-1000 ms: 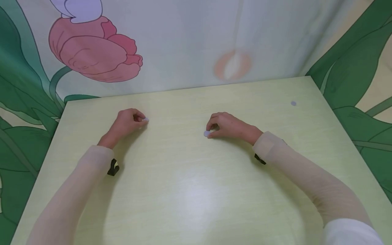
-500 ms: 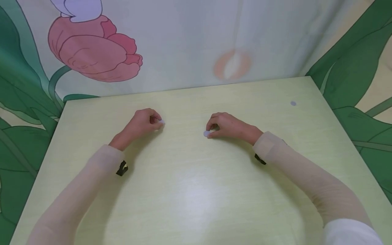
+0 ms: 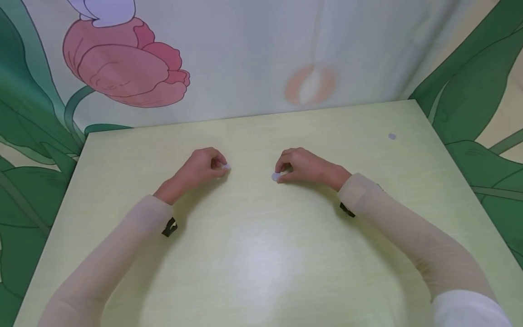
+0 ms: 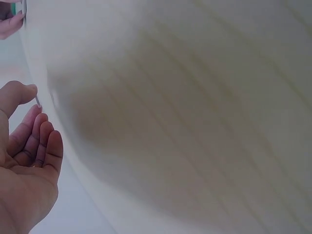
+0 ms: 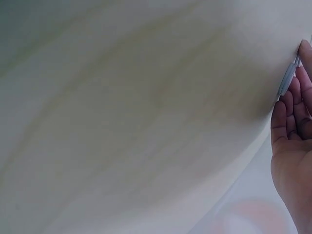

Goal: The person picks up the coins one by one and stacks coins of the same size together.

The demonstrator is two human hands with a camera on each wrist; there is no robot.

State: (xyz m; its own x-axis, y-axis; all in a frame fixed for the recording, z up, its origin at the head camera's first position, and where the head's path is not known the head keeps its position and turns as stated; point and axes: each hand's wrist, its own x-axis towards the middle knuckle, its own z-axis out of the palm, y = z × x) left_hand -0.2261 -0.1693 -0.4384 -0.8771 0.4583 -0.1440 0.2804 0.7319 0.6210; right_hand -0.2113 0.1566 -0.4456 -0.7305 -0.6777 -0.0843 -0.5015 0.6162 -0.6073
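Observation:
Left of the table's middle, my left hand (image 3: pixel 204 165) pinches a small pale, flat round disc (image 3: pixel 227 167) between thumb and forefinger. In the left wrist view this disc (image 4: pixel 38 101) shows edge-on, held just above the tabletop. My right hand (image 3: pixel 302 165) is across a short gap, its thumb and forefinger at another pale round disc (image 3: pixel 275 176) low at the table surface. The right wrist view shows that disc (image 5: pixel 286 80) edge-on and seemingly layered; how many pieces there are I cannot tell. Its other fingers (image 5: pixel 280 119) curl loosely beside it.
A third pale disc (image 3: pixel 392 136) lies near the far right corner of the light wooden table (image 3: pixel 261 254). Behind the far edge hangs a white cloth (image 3: pixel 237 59) printed with a pink flower and green leaves. Both sleeves carry dark wrist straps.
My left hand has moved rightward with its disc, closer to the right hand. The right hand and its disc have stayed in place.

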